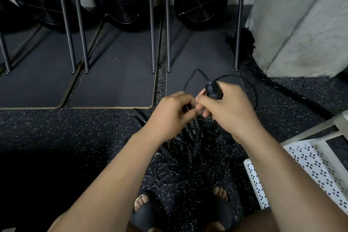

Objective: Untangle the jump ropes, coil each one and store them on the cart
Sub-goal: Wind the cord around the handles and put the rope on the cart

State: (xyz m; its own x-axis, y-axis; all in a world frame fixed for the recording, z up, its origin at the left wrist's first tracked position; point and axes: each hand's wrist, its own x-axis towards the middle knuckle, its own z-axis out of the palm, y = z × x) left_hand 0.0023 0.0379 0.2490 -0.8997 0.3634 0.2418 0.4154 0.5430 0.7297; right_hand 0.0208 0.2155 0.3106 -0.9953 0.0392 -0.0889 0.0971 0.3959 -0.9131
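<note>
On the floor [75,128] between the person's feet [143,201], the ropes [190,158] lie in one dark heap, thin cords and thicker beaded lengths looped through each other, with strands rising from it to both hands. The right hand [227,107] is clenched around a black handle [213,91], whose cord [197,69] arcs out over the mat [203,56] and drops back toward the heap. The left hand [169,113], touching the right at the fingertips, pinches a strand between curled fingers; which rope that strand belongs to cannot be told, as everything is black on a dark floor. That is the main risk: pulling on the wrong strand, or pulling the handle up hard, would likely cinch the loops below into a tighter knot instead of freeing one rope. The thin cords look springy, so a freed loop could snap back and catch on the beaded lengths. The heap sits just in front of the toes, so a step forward could pin a strand or trip the person. The loose arc over the mat could snag if swung toward the metal legs beyond it. The cart [308,164] stands near on the right, its white perforated tray holding no rope in view; judging by this, untangling has barely begun, and hurrying a half-freed rope over could drag the rest along.
</note>
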